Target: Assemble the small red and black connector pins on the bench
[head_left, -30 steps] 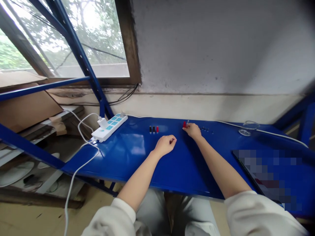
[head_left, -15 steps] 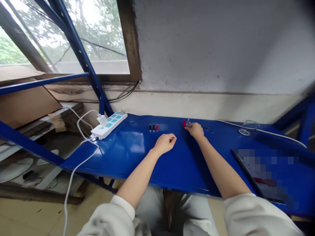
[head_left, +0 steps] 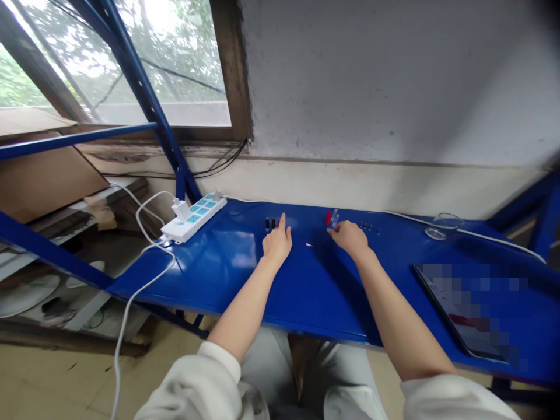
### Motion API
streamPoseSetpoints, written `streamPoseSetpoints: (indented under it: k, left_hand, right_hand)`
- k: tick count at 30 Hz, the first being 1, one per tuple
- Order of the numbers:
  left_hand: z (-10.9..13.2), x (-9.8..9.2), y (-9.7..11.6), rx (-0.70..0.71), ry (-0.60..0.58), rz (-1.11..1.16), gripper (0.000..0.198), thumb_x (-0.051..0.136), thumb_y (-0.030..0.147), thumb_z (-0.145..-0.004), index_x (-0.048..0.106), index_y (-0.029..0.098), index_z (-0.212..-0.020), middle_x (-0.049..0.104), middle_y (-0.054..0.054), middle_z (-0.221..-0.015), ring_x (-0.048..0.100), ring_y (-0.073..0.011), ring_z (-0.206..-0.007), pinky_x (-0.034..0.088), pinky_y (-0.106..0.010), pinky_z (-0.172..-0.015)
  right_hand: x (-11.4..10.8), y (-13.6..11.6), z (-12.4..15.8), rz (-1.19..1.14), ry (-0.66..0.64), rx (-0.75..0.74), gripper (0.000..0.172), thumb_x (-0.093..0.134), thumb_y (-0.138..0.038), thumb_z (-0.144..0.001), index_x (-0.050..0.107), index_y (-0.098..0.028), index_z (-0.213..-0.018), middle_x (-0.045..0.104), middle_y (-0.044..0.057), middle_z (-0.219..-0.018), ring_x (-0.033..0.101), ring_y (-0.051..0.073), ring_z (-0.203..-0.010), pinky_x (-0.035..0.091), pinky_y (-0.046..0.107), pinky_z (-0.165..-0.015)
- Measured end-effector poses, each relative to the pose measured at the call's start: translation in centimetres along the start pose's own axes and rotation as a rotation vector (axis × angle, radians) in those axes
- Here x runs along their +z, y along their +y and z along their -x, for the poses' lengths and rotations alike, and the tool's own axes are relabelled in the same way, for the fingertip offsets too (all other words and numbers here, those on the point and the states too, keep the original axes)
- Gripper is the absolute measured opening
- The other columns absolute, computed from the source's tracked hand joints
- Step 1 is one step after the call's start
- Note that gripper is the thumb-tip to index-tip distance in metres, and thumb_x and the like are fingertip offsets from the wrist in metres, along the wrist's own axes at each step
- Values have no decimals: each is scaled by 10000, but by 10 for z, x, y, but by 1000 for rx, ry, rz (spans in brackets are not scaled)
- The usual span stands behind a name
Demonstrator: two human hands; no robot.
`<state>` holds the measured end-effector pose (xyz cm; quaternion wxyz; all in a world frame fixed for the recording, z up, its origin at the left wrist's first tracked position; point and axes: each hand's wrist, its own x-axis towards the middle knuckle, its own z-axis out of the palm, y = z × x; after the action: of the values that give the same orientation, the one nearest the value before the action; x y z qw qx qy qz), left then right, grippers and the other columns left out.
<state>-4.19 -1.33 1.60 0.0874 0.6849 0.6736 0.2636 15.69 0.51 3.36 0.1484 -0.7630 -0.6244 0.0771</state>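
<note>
I see a big blue table (head_left: pixel 236 286) by the wall. A dark flat screen (head_left: pixel 466 318) lies at its near right, and a white power strip (head_left: pixel 192 224) sits at the far left. The left hand (head_left: pixel 276 242) has its finger and thumb spread wide, with the finger over a small red tube (head_left: pixel 280 222). Two black tubes (head_left: pixel 270 223) stand just left of it. The right hand (head_left: pixel 350 236) has its fingertips close together by some clear tubes (head_left: pixel 335 217); I can't tell if it holds one. A red piece (head_left: pixel 328 218) is just left of those. Tiny clear bits (head_left: pixel 365 226) lie to the right, and a tiny pale bit (head_left: pixel 309 245) lies between the hands.
</note>
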Motion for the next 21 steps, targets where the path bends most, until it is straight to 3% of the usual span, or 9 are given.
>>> streamPoseSetpoints:
  k: [5, 12, 21]
  left_hand:
    - [-3, 4, -2, 25, -8, -20, 399, 300, 331, -871, 482, 208, -1204, 610, -145, -1002, 607, -242, -817, 438, -340, -742]
    - [0, 5, -3, 50, -17, -51, 381, 333, 325, -859, 497, 200, -1180, 616, -143, -998, 612, -251, -819, 448, -347, -720]
    - [10, 6, 1, 117, -53, -93, 276, 361, 276, -845, 603, 211, -959, 626, -86, -939, 604, -205, -811, 441, -295, -707]
  right_hand:
    - [0, -13, 28, -88, 46, -124, 290, 502, -424, -762, 656, -179, -775, 647, 108, -753, 608, 207, -707, 410, 276, -594]
    - [10, -15, 39, -133, 30, -208, 283, 460, -402, -784, 642, -195, -719, 644, 77, -698, 594, 184, -645, 340, 242, -521]
    - [12, -20, 47, -199, -16, -500, 275, 415, -358, -812, 629, -210, -722, 611, 26, -604, 515, 121, -502, 276, 220, -467]
